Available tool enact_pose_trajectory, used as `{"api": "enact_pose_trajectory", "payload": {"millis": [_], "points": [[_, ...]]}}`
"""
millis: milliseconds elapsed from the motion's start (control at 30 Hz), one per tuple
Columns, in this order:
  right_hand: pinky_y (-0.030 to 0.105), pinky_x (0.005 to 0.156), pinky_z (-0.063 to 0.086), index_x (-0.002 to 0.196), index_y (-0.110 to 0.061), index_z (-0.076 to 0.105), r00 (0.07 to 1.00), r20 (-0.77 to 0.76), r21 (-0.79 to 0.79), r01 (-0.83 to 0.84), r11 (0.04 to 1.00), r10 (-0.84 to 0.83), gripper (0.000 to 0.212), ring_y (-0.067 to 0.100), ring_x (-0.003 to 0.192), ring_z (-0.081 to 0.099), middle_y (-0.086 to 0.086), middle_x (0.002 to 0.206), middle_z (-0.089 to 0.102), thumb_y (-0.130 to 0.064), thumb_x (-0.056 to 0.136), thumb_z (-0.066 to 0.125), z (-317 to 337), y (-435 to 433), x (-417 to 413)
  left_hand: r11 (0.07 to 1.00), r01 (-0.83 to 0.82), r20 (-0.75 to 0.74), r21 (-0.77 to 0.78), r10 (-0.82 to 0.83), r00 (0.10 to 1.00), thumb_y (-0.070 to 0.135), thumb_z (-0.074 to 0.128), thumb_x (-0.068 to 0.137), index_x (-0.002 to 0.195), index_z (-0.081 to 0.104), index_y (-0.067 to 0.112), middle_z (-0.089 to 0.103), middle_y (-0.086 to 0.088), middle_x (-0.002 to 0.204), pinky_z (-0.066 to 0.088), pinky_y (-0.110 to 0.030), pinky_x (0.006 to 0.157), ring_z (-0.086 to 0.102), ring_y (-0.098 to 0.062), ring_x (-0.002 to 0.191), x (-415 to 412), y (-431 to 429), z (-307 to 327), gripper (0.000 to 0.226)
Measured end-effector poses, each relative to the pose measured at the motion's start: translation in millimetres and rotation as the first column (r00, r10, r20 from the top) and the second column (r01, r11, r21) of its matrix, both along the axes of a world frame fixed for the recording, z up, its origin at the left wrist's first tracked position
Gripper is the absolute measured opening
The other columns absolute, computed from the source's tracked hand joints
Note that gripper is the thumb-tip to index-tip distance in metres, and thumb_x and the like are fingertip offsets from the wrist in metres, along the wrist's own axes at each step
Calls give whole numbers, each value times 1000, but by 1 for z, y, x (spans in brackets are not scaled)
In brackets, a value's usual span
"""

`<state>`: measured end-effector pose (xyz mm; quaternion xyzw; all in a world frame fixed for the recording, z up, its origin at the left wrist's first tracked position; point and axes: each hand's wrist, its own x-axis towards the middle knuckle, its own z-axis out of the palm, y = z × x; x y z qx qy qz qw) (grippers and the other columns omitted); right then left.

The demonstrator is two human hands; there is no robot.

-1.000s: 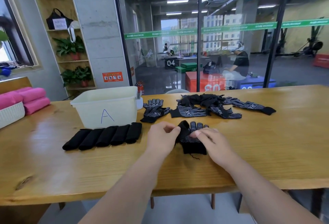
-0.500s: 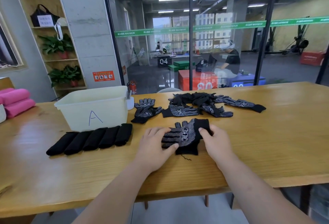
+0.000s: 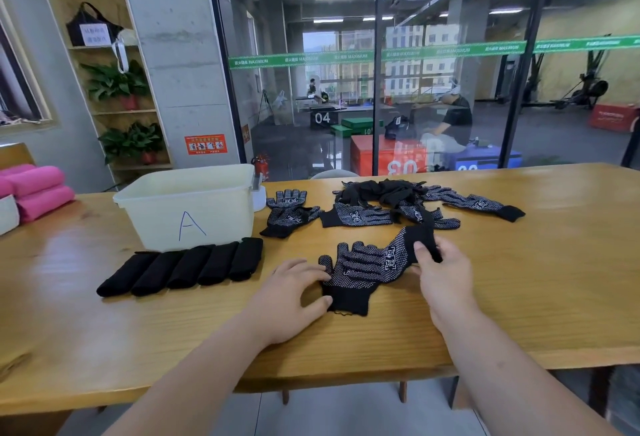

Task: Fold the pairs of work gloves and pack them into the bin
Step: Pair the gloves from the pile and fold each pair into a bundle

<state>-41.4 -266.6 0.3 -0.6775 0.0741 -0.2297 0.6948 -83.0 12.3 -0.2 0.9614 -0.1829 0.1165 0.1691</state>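
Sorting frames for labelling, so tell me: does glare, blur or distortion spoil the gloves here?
Head view: glare sheens the table left of the bin; the glass wall shows reflections; the wide angle bends the table's far edge; the gloves between the left hand and right hand are sharp, dots readable.

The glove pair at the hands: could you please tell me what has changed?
The glove pair was bunched under both hands; it now lies spread out, fingers leftward. The right hand has pinched one cuff and drawn it rightward, while the left hand presses the other side flat. The bin, five folded rolls and loose gloves stayed put.
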Motion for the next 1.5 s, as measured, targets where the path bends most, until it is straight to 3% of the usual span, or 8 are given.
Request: {"api": "enact_pose_trajectory", "payload": {"millis": [500, 667, 800, 900, 1033, 1133, 1233, 1500], "points": [[27, 78, 59, 120, -29, 77, 908, 8, -515, -355, 780, 419, 26, 8, 97, 72, -16, 110, 78, -13, 104, 64, 83, 12, -9, 997, -65, -18, -35, 64, 998, 73, 46, 89, 146, 57, 39, 48, 24, 154, 28, -43, 125, 27, -7, 150, 0, 2, 1, 68], [39, 97, 55, 117, -32, 77, 840, 34, -521, -447, 727, 541, 26, 12, 110, 73, -13, 116, 78, -16, 97, 75, 126, 6, -22, 997, -72, -17, -39, 72, 997, 81, 49, 87, 148, 56, 36, 50, 23, 153, 29, -42, 123, 27, -8, 149, -2, 2, 0, 76], [25, 89, 57, 112, -33, 76, 814, 79, -518, -460, 721, 575, 23, 9, 97, 76, -11, 101, 81, -16, 96, 76, 152, 5, -36, 995, -83, -37, -60, 81, 996, 88, 53, 83, 150, 55, 36, 45, 23, 155, 26, -43, 125, 24, -7, 149, -3, 1, 2, 85], [35, 96, 57, 113, -32, 76, 805, 8, -538, -497, 681, 594, 21, 12, 103, 75, -7, 104, 81, -18, 97, 75, 156, 5, -30, 995, -90, -62, -49, 86, 994, 92, 51, 79, 152, 53, 35, 43, 22, 155, 25, -44, 126, 23, -9, 149, -3, 0, 4, 92], [41, 107, 52, 108, -38, 79, 847, -18, -607, -431, 668, 531, 19, 13, 112, 72, -11, 110, 79, -25, 94, 80, 152, 7, -10, 994, -105, -78, -40, 102, 992, 95, 50, 77, 154, 50, 35, 41, 19, 156, 26, -45, 126, 22, -11, 150, -3, 0, 5, 98], [21, 86, 56, 99, -39, 77, 887, 164, -630, -243, 737, 433, 20, 9, 93, 70, -14, 101, 76, -20, 95, 78, 158, 10, -1, 993, -114, -81, -30, 112, 990, 95, 51, 76, 155, 49, 34, 41, 17, 157, 26, -45, 125, 20, -12, 151, -3, -1, 5, 100], [26, 81, 54, 97, -42, 76, 880, 304, -622, -106, 776, 364, 24, 9, 87, 65, -19, 100, 75, -18, 96, 78, 150, 15, 1, 993, -117, -75, -34, 114, 991, 97, 52, 74, 155, 50, 34, 41, 17, 157, 29, -46, 124, 20, -12, 151, -3, 0, 4, 102], [32, 88, 55, 108, -42, 73, 930, -83, -952, -180, 248, 357, 16, 6, 103, 66, -23, 109, 70, -31, 96, 73, 13, 32, -20, 991, -132, -81, 1, 132, 988, 99, 47, 74, 156, 47, 33, 41, 13, 158, 28, -49, 125, 20, -14, 151, -1, -3, 3, 105]]}}
